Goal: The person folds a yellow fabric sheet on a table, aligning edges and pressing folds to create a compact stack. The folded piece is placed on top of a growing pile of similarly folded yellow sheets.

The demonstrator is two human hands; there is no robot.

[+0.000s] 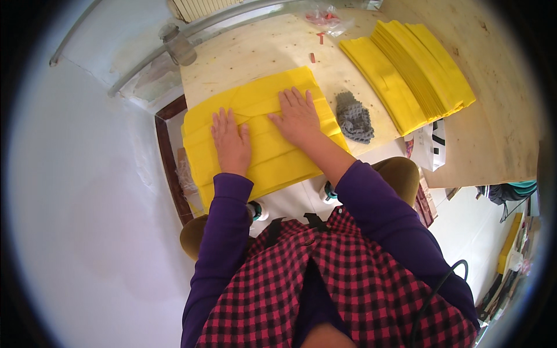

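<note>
In front of me a broad stack of folded yellow fabric (267, 153) lies on the wooden table (255, 58), its near edge overhanging the table's front. My left hand (231, 142) rests flat on the left part of the stack, fingers stretched out. Farther right, my right hand (299, 116) also presses flat on the top layer, thumb apart from the fingers. Neither hand grips anything. Creases and overlapping folds run across the upper layer. Just right of the stack sits a crumpled grey textured cloth (354, 118).
A second yellow stack (409, 75), narrowly folded, lies at the right. At the back are a clear jar (177, 45), a plastic bag (328, 20) and small red scraps (312, 58). A white printed bag (428, 145) shows below the table's right edge.
</note>
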